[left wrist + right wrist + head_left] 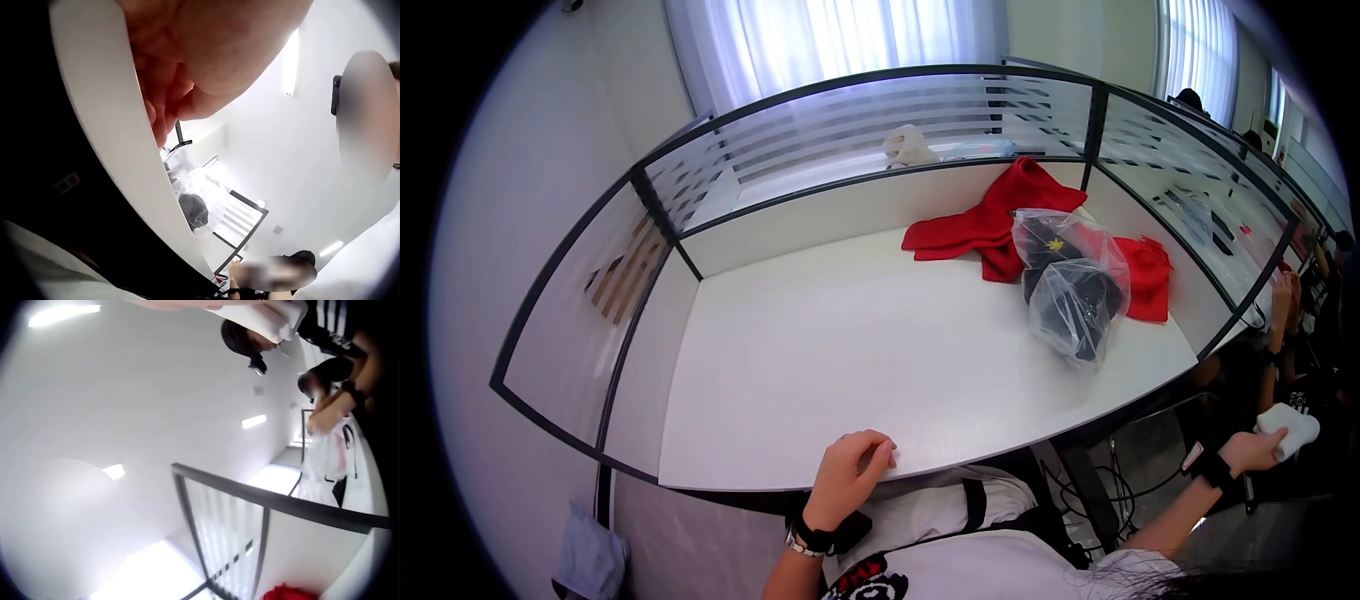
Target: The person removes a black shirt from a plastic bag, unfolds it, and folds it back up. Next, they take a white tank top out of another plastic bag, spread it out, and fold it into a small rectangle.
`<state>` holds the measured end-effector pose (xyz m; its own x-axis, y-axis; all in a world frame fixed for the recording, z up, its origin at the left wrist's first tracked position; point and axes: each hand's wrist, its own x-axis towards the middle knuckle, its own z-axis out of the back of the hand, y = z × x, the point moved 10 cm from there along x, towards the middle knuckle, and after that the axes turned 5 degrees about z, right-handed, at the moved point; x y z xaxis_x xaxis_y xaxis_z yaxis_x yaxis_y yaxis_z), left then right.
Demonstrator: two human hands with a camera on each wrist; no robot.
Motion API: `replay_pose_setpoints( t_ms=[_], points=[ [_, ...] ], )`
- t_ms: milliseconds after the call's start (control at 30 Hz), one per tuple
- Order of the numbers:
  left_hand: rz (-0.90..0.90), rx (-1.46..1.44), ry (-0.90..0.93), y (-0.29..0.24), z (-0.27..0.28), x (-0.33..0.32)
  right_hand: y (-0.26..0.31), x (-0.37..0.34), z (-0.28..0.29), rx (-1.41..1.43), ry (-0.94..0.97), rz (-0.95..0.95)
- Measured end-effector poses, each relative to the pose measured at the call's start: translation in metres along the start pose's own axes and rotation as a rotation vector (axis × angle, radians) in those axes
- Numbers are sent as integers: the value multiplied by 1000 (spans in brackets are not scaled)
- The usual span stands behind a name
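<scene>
In the head view my left hand rests at the front edge of the white desk, its fingers loosely bent with nothing in them. The left wrist view shows that hand close up, against the desk edge. Out to the right, beyond the desk, my right hand grips a white object; its kind is unclear. Part of the white object shows at the top of the right wrist view. At the desk's right side, clear plastic bags holding dark items lie on red cloth.
A dark-framed partition surrounds the desk's back and sides. Behind it stands a pale bag. Cables hang under the desk's right side. Another person's arm is at the far right, and a grey-blue cloth hangs at lower left.
</scene>
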<state>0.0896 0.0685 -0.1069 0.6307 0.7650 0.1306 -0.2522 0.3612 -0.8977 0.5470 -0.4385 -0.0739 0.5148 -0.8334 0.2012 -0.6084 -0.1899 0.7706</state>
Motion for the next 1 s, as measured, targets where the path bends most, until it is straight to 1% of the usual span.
replay_pose_setpoints(
  t_ms=[33,100,133,167,200,233,267,300,367,400,433,500,533,567,633,667,733,800,833,867,967,1000],
  points=[
    [-45,101,-13,-5,0,0,-21,15,-8,49,8,43],
    [-63,122,-19,-9,-2,0,-67,41,-29,146,28,128],
    [-104,156,-36,-13,-2,-1,-89,47,-46,155,101,138],
    [-145,190,-52,-17,-1,-2,-136,68,-69,109,243,116],
    [-196,243,-73,-24,-2,-3,-180,68,-105,-69,620,116],
    [-233,290,-94,-32,-2,-4,-166,16,-136,-257,907,205],
    [-265,346,-85,-37,-5,-4,-195,-29,-163,-149,1324,163],
    [-298,401,-76,-41,-8,-5,-205,-37,-150,-320,1256,125],
    [-322,419,-94,-43,-10,-5,-232,-41,-139,-396,1413,123],
    [-350,440,-109,-45,-11,-7,-226,-45,-132,-381,1392,159],
    [-343,440,-115,-44,-11,-7,-221,-42,-123,-512,1333,264],
    [-370,463,-113,-46,-11,-8,-196,-47,-107,-755,1312,279],
    [-371,464,-107,-46,-12,-7,-190,-49,-104,-721,1334,261],
    [-364,469,-103,-44,-12,-7,-158,-64,-106,-726,1347,291],
    [-360,477,-102,-43,-13,-7,-134,-87,-118,-706,1452,165],
    [-362,476,-101,-44,-13,-7,-112,-101,-125,-706,1450,165],
    [-358,483,-102,-45,-13,-7,-60,-162,-142,-465,1655,190],
    [-366,476,-108,-45,-13,-7,-41,-212,-144,-299,1781,33],
    [-372,471,-113,-45,-13,-7,-19,-237,-142,-292,1817,100],
    [-374,448,-119,-46,-12,-8,-8,-261,-140,-310,1873,159],
    [-391,458,-102,-43,-14,-7,-15,-322,-131,-399,2038,-88],
    [-386,470,-107,-43,-9,-9,-15,-328,-131,-386,2044,-96]
  ],
)
